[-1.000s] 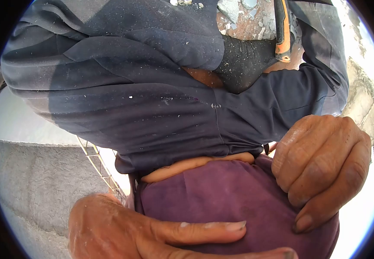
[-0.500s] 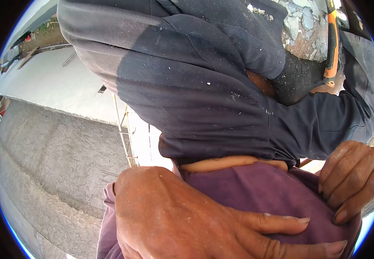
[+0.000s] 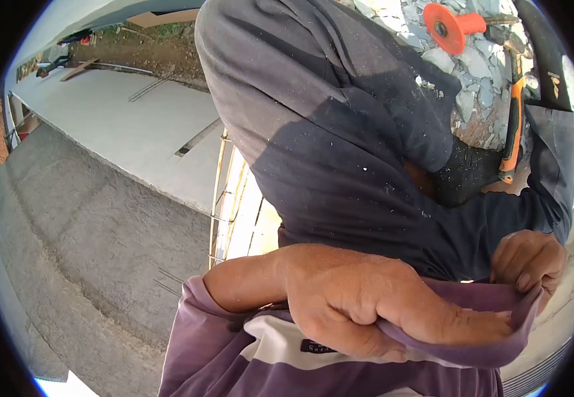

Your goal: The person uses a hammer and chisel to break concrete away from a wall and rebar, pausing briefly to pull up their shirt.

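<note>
The purple shirt [image 3: 432, 377] is bunched at the bottom, its lower edge folded up into a loop. My left hand [image 3: 346, 298] reaches in from the left; its fingers are tucked inside the fold, with the thumb below, gripping the cloth. At the right, my right hand [image 3: 531, 264] pinches the far end of the same edge between thumb and fingers. A pale stripe with a small dark label [image 3: 316, 347] shows under my left hand. Dark trousers [image 3: 340, 145] dusted with white specks cover my bent leg above both hands.
An orange-handled hammer [image 3: 513, 126] lies at the upper right beside a dark sock [image 3: 465, 169]. Near it are a red round-guarded tool [image 3: 447, 28] and broken rubble [image 3: 475, 79]. At left are a rough grey wall [image 3: 101, 231], a pale slab [image 3: 128, 139] and a rebar frame [image 3: 220, 192].
My left hand has gone from lying spread on the shirt to gripping its raised edge. My right hand now pinches that edge. The view has shifted, bringing the red tool into sight.
</note>
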The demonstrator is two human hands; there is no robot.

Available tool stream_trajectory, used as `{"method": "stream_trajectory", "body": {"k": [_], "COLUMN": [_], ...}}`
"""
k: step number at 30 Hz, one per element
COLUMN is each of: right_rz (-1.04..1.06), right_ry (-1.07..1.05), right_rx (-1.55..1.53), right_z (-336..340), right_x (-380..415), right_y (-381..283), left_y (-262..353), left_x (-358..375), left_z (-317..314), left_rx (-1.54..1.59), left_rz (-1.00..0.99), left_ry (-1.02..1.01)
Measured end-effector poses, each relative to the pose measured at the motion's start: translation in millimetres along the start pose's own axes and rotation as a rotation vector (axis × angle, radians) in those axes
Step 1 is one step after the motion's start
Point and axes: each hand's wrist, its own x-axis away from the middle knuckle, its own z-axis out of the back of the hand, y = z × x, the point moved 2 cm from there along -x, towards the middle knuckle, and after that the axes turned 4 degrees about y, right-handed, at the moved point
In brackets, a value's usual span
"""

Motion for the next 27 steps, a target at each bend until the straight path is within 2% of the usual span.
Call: {"method": "stream_trajectory", "body": {"k": [1,2,4,5,6,7,9,10,11,12,13,15,16,18,19,22,25,27], "right_rz": [0.006,-0.049,-0.222,-0.261,-0.378,-0.205,-0.021,0.123,0.252,0.43,0.609,0.931,1.012,1.089,1.091,1.043,0.952,0.881], "right_ry": [0.176,0.346,0.276,0.176,0.166,0.198,0.368,0.351,0.453,0.547,0.636,0.75,0.767,0.777,0.78,0.808,0.833,0.835], "right_rx": [-0.016,0.133,0.735,0.912,0.966,1.081,1.046,0.978,0.978,0.929,0.892,0.903,0.921,0.95,0.956,0.974,0.984,0.993], "right_z": [-5.1,-6.3,-0.3,3.2,5.2,6.6,13.3,18.4,17.7,10.1,2.2,-7.8,-7.0,-1.4,2.2,14.3,27.9,36.0], "right_x": [6.5,11.3,-0.9,-3.2,-4.6,-7.7,-7.8,-9.5,-6.7,-4.8,-2.3,10.5,15.8,21.6,22.0,22.2,18.0,14.2], "right_y": [3.9,5.9,2.6,3.5,-6.6,-16.8,-47.9,-69.9,-96.6,-124.6,-152.3,-197.7,-212.3,-226.8,-230.2,-230.9,-222.8,-213.5], "left_y": [6.0,13.0,28.7,40.6,51.5,60.9,89.2,109.8,130.8,150.1,173.5,211.2,219.7,219.5,215.5,181.8,148.8,133.7], "left_x": [0.5,2.3,7.0,5.1,3.6,5.5,11.6,8.5,5.8,0.6,4.6,7.0,8.3,7.1,5.9,-11.8,-26.3,-31.3], "left_z": [4.4,7.0,10.1,12.2,13.5,10.8,-2.3,-17.6,-39.1,-65.6,-89.3,-159.6,-191.1,-245.9,-267.3,-306.4,-320.4,-324.6], "left_rx": [-0.068,-0.151,-0.459,-0.681,-0.943,-1.186,-1.28,-1.279,-1.263,-1.414,-1.544,-1.617,-1.706,-1.904,-1.985,-2.203,-2.296,-2.327], "left_rz": [0.025,0.045,0.11,0.128,0.095,0.057,-0.157,-0.333,-0.493,-0.709,-0.881,-1.175,-1.304,-1.436,-1.455,-1.349,-1.191,-1.125], "left_ry": [0.042,0.099,0.311,0.427,0.46,0.508,0.594,0.598,0.608,0.597,0.559,0.354,0.215,-0.09,-0.245,-0.69,-0.939,-1.013]}}
